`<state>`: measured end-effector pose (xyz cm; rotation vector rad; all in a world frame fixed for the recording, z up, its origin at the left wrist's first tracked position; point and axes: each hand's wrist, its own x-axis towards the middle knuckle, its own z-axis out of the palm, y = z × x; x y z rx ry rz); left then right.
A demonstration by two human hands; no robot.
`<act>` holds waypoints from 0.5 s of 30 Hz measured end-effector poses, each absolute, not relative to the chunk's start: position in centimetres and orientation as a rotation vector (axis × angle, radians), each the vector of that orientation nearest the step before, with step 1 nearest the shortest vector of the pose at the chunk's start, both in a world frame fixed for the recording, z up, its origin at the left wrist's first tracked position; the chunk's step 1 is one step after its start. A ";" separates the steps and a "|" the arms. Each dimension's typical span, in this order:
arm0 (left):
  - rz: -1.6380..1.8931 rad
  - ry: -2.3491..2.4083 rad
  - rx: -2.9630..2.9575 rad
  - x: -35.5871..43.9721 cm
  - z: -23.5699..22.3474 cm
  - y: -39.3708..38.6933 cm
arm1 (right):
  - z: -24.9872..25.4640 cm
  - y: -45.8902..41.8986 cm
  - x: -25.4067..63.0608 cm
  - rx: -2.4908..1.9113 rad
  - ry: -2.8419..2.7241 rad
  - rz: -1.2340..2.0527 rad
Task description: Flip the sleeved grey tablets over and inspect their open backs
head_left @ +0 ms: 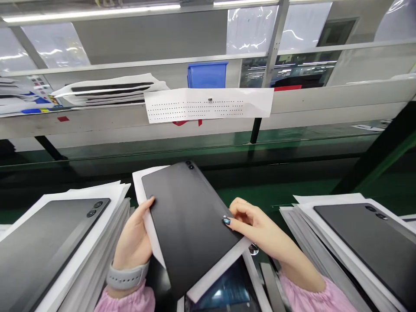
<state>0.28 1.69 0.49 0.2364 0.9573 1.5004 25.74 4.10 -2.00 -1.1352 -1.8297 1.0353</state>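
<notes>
A dark grey tablet (191, 216) is tilted in front of me, its back with two camera rings towards me and a white sheet (140, 190) behind it. My left hand (134, 236) grips its left edge, thumb on the face and fingers hidden underneath. At the lower right edge, my right hand (248, 221) pinches it, thumb on the back and the other fingers curled behind the edge. Below it lies a glossy dark screen (224, 290) in a pale frame, partly covered by the sheet.
On the left, a stack of white sheets (94, 247) bears another grey tablet (52, 247); a similar stack (312, 234) with a tablet (370, 242) stands on the right. Ahead, a shelf carries papers (110, 91), a blue bin (207, 75) and a hanging printed sheet (209, 105).
</notes>
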 end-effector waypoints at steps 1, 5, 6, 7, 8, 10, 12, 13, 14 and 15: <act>1.472 0.908 0.225 0.2 0.3 1.7 | -2.1 4.2 25.8 -1.160 -1.806 0.975; 1.391 0.784 0.257 0.1 -0.1 1.6 | -2.4 4.4 26.1 -1.302 -1.755 0.753; 1.383 0.780 0.266 0.1 -0.1 1.6 | -2.5 4.5 26.1 -1.324 -1.759 0.753; 1.377 0.783 0.267 0.2 -0.1 1.6 | -2.6 4.5 26.2 -1.340 -1.759 0.790; 1.373 0.793 0.264 0.2 -0.1 1.6 | -2.7 4.6 26.2 -1.345 -1.750 0.855; 1.368 0.824 0.253 0.4 0.0 1.6 | -2.9 4.9 26.2 -1.314 -1.688 1.033; 1.357 0.850 0.242 0.6 -0.1 1.6 | -3.0 5.1 26.2 -1.253 -1.597 1.171; 1.353 0.854 0.242 0.6 -0.1 1.6 | -3.0 5.2 26.2 -1.229 -1.550 1.212; 1.350 0.850 0.247 0.7 -0.2 1.6 | -2.9 5.3 26.2 -1.210 -1.504 1.246; 1.350 0.843 0.256 0.7 -0.2 1.6 | -2.8 5.3 26.3 -1.190 -1.461 1.285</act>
